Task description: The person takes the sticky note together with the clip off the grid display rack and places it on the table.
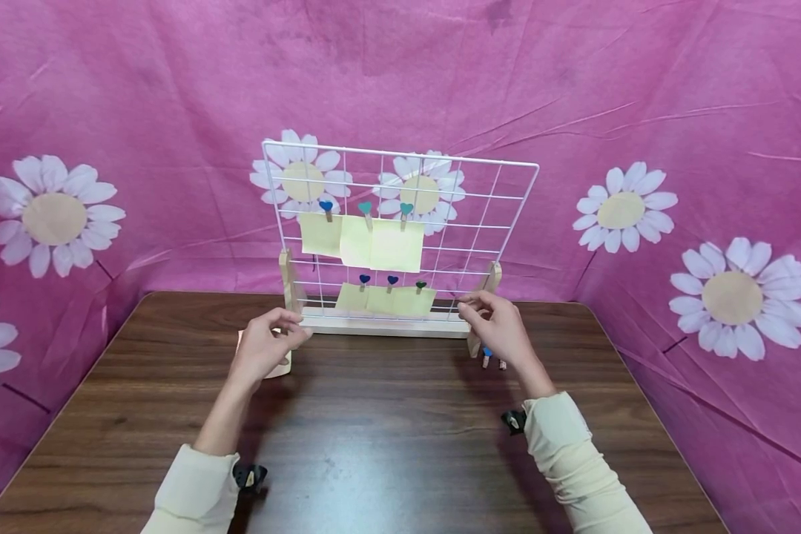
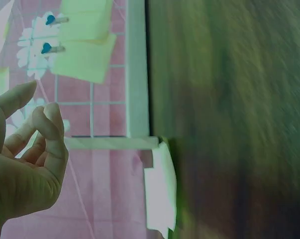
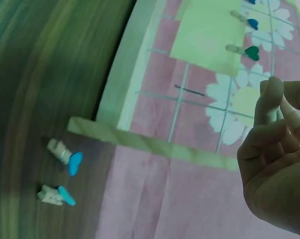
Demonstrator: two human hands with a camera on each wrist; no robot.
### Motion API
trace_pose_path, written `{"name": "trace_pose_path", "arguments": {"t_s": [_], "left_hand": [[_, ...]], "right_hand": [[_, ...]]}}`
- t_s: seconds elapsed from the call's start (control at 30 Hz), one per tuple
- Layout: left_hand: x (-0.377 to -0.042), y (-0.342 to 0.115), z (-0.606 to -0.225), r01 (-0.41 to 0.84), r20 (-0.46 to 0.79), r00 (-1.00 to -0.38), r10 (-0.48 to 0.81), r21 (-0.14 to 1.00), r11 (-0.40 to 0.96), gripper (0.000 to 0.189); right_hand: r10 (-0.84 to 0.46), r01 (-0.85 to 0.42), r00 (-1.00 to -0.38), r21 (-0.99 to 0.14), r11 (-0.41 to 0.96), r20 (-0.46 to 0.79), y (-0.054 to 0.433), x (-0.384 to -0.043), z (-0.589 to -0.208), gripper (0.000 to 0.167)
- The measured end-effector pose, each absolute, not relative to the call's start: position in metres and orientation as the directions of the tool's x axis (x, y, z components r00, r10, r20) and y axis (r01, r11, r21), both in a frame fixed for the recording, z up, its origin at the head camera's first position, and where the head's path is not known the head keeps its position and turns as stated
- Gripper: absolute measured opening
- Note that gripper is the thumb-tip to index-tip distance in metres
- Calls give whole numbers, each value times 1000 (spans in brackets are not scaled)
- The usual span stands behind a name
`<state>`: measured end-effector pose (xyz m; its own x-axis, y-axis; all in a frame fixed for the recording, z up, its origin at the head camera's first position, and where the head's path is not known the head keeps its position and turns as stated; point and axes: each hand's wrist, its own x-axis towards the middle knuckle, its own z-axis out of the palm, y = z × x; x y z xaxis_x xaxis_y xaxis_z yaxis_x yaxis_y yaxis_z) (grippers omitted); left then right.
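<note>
A white wire grid panel (image 1: pixel 387 326) stands in a wooden base at the back of the table. Yellow sticky notes (image 1: pixel 397 248) hang on it in two rows of three, each under a small clothespin with a blue, teal or green heart (image 1: pixel 406 209). My left hand (image 1: pixel 263 345) hovers before the grid's left foot, fingers loosely bent, thumb apart, nothing in it. Before the right foot is my right hand (image 1: pixel 500 326), its fingers bent and the thumb close to the index fingertip; no object shows between them.
More yellow notes (image 2: pixel 160 194) lie beside the left foot, partly behind my left hand. Two loose heart clothespins (image 3: pixel 62 152) lie on the table (image 1: pixel 374 415) by the right foot. A pink cloth with daisies (image 1: pixel 400 74) hangs behind the table.
</note>
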<state>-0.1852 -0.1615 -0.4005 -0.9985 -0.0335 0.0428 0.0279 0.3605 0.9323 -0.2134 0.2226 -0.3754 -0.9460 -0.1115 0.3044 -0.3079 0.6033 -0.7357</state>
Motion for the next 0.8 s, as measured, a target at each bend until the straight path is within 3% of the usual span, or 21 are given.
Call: {"name": "trace_pose_path", "arguments": {"t_s": [0.3,0.8], "left_hand": [[-187,-147,-386,54,56,-998,3,950,306,30],[-191,-125,-367,105,100,-994,31,970,219,31]], "right_hand": [[-120,-365,-923,-736,570,366,209,-213,-362,19],[-147,-367,-929,-790,492,340,186,-208,-327,22]]}}
